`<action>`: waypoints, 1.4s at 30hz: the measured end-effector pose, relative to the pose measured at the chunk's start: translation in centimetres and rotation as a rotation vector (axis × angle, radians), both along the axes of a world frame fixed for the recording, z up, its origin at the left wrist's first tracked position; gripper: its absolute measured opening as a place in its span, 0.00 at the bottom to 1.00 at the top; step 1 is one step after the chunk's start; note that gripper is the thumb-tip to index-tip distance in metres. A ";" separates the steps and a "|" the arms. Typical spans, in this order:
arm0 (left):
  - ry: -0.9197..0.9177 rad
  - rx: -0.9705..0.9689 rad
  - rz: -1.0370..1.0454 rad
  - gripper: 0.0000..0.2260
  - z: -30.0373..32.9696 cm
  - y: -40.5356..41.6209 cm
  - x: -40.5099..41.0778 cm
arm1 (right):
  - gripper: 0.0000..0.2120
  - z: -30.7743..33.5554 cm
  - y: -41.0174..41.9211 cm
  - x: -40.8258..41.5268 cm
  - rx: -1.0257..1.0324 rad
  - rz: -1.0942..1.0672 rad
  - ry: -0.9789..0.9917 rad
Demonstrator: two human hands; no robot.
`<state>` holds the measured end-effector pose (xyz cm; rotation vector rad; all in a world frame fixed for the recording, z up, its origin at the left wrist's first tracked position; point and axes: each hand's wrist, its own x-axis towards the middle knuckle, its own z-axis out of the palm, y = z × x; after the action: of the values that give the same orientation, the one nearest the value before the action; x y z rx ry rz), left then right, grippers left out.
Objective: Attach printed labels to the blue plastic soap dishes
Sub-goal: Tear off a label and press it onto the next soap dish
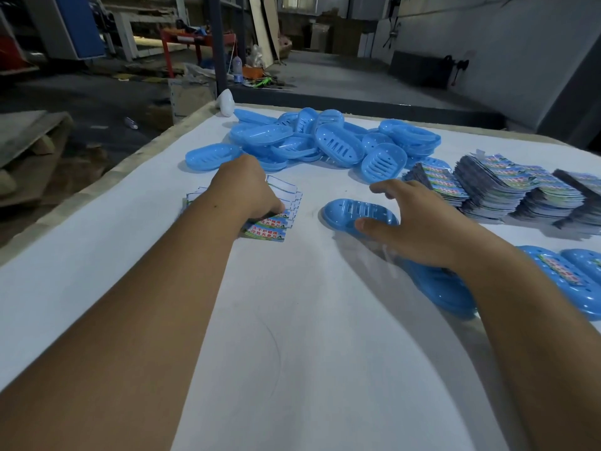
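A heap of blue plastic soap dishes (pixel 325 141) lies at the far middle of the white table (pixel 292 353). My left hand (pixel 250 190) reaches down onto a small fanned stack of printed labels (pixel 276 219), fingers curled onto the top label. A single blue soap dish (pixel 351 213) lies upside down at the centre. My right hand (pixel 416 222) hovers over it with fingers spread, thumb touching its near edge. Another blue dish (pixel 445 291) lies partly under my right wrist.
Tall stacks of printed labels (pixel 520 193) stand at the right. Labelled dishes (pixel 566 275) lie at the right edge. A white object (pixel 226 102) sits at the table's far corner. Beyond the table's left edge is a workshop floor with a pallet (pixel 29 151).
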<state>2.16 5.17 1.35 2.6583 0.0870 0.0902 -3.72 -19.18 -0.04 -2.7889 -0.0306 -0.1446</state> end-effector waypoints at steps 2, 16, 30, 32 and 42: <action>-0.019 0.002 0.018 0.23 -0.2 0.1 0.4 | 0.35 0.0 0.1 0.0 0.015 -0.006 -0.020; -0.299 0.208 0.140 0.16 -1.5 0.6 2.6 | 0.28 0.1 0.4 -0.4 0.096 0.014 -0.106; -0.113 -0.894 -0.232 0.07 1.0 -3.8 -0.3 | 0.10 1.3 2.0 -0.5 0.737 0.046 -0.298; -0.100 -0.923 -0.245 0.05 0.8 -4.1 -0.3 | 0.13 1.5 2.0 -0.6 0.842 0.042 -0.286; -0.126 -0.879 -0.258 0.07 0.2 -4.8 -0.9 | 0.15 1.9 1.9 -1.2 0.991 0.019 -0.237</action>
<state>1.24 0.35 1.55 1.7621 -0.2122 0.1041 -4.90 -17.27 1.88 -1.7734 -0.0318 -0.3677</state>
